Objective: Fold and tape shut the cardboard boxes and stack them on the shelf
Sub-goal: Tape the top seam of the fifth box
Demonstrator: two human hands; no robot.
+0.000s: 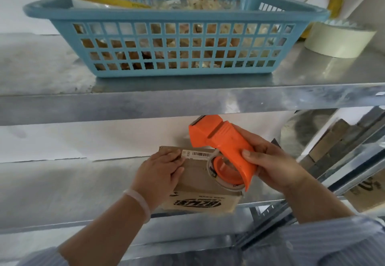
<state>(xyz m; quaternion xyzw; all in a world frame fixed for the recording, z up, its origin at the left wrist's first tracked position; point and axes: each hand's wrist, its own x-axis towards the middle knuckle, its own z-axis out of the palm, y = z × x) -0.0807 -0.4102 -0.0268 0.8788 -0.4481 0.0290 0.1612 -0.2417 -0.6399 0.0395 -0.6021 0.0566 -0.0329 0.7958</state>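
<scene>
The cardboard box (195, 179) sits on the middle shelf (62, 192) of a metal rack, right at the front edge. Its printed side faces the person, with the logo upside down. The left hand (158, 172) lies on the box top with its fingers laid flat near the barcode label (200, 153), pressing down and not grasping. The right hand (270, 161) is wrapped around an orange tape dispenser (225, 147) held over the right part of the box top.

The main risk, as I judge it, is the box sliding. The metal shelf looks slick, and only the flat left hand holds the box, so a pull on the tape could skid it back or swing it round and lay the strip crooked. Because the box is so close to the front lip, a pull toward the person could also tip it off. The tape may also fail to stick first (I cannot see its free end, or the seam beneath the hands).

The printed face is wider than it is tall and runs along the shelf front. The top looks nearly square from here, so I cannot tell its long axis for certain. The dispenser's long axis slants, with the blade end up and away toward the back of the shelf and the roll end low over the box.

Above, a blue basket (166, 15) and a masking tape roll (337, 40) stand on the upper shelf (145, 101).
</scene>
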